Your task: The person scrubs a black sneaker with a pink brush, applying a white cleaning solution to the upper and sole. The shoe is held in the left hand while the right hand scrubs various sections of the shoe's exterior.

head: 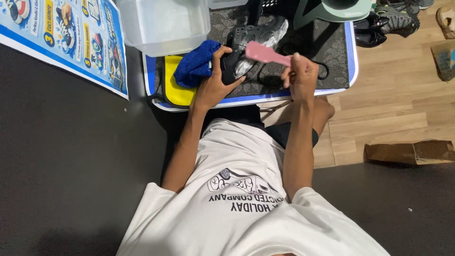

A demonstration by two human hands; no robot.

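Gripping a black shoe (235, 66), the left hand (214, 81) is closed beside a blue cloth (195, 65). The right hand (301, 76) is clenched around a pink brush (267, 53).

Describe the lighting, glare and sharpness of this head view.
Head view: even indoor light, soft shadows; the left hand, the right hand and the pink brush are sharp; mild glare on the clear plastic tub; the dark floor loses detail; edges bend slightly from the wide lens.
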